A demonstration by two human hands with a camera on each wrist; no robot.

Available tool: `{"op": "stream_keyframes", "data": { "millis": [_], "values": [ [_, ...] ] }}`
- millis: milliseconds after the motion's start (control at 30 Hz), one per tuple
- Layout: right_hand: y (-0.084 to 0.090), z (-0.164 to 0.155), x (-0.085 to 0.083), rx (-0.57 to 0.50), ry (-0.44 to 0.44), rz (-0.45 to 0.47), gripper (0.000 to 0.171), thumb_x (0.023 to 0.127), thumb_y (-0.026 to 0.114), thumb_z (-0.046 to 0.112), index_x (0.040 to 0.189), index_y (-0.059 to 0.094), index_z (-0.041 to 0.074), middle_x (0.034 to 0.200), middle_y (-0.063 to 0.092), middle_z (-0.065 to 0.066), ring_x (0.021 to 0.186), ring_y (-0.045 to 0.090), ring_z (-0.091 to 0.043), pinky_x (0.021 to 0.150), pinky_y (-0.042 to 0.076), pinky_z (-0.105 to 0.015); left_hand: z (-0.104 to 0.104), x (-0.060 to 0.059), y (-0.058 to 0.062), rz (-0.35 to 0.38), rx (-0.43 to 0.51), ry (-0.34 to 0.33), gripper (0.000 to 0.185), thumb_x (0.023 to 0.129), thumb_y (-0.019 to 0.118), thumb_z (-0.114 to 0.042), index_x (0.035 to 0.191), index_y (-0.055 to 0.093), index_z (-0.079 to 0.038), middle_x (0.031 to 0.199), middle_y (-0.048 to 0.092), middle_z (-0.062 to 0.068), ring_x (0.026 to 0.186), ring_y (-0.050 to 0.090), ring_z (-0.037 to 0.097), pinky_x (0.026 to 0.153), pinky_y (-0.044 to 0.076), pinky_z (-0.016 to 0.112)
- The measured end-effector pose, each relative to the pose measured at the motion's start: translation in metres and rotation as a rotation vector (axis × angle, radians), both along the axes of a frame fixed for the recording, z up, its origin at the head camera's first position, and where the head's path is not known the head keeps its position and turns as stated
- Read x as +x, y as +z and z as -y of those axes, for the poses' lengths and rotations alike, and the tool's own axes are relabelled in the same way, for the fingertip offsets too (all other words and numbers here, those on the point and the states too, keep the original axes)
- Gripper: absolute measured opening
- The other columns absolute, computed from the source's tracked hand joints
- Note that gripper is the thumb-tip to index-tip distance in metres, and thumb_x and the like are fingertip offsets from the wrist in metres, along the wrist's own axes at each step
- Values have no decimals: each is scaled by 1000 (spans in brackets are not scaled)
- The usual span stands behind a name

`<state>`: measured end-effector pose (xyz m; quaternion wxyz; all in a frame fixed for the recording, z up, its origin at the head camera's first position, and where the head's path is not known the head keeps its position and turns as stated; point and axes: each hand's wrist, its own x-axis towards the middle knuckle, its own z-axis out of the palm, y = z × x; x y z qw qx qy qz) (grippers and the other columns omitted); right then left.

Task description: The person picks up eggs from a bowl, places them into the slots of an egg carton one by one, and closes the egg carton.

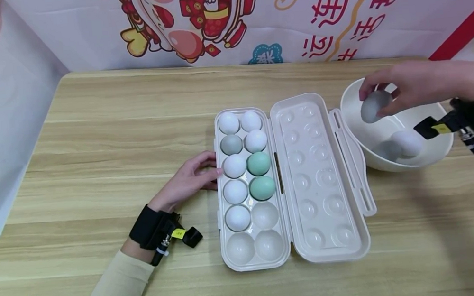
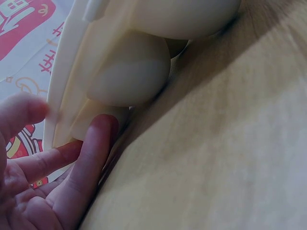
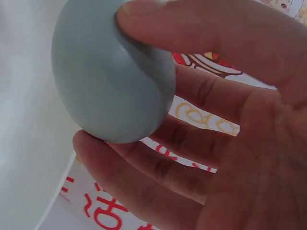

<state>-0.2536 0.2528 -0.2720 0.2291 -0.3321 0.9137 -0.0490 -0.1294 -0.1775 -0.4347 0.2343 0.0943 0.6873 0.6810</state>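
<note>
- A person's right hand [image 1: 414, 84] is holding a grey-blue egg [image 1: 372, 107] above a white bowl [image 1: 383, 130] on a wood-grain counter [image 1: 112, 141].
- The right hand's fingers [image 3: 124, 177] are pinching the shell, the thumb pressing opposite the fingertips.
- The left hand [image 1: 192, 177] is pinching the edge of an open egg box [image 1: 256, 263], its thumb meeting the rim and its fingers touching the cups' outer sides.
- White eggs [image 1: 235, 192], one grey egg [image 1: 231, 144] and two green eggs [image 1: 258, 164] are filling nine cups; three empty cups [image 1: 265, 216] are showing at the person's end.
- The lid [image 1: 314, 178] is lying open between box and bowl.
- A white egg [image 1: 408, 144] is resting in the bowl; whether the dark patch beside it is another egg or shadow is remaining unclear.
- Careful handling is probably calling for light, even pressure, with the shell clearing both rim and neighbouring egg, and the left hand bracing without tilting the box.
</note>
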Motion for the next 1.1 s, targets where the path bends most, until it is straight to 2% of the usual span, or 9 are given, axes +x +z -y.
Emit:
{"op": "stream_keyframes", "data": {
  "millis": [233,633,900,1100],
  "values": [
    [5,9,2,24,33,-44,49,72,86,13,114,60,7,102,60,-4,91,55,-21,80,56,-43,0,0,-1,3,0,5,32,97,56,-6,127,49,4,120,53,20,96,61,29,81,57,43],
    [10,16,1,71,18,-75,52,72,86,13,116,60,3,106,60,-10,91,56,-26,79,56,-47,0,0,-2,7,6,9,34,97,56,-6,129,48,5,119,52,21,92,62,28,80,57,42],
    [11,23,6,47,57,-140,51,70,87,12,114,61,5,105,61,-9,89,57,-24,76,57,-43,0,0,-1,6,8,3,34,97,56,-6,128,49,4,120,52,21,95,61,29,81,57,43],
    [12,25,6,49,38,-149,53,71,86,11,116,61,5,107,58,-12,90,55,-28,74,57,-43,0,0,-1,2,6,4,34,97,56,-6,129,49,4,120,53,21,96,61,28,81,57,43]
  ]
}}
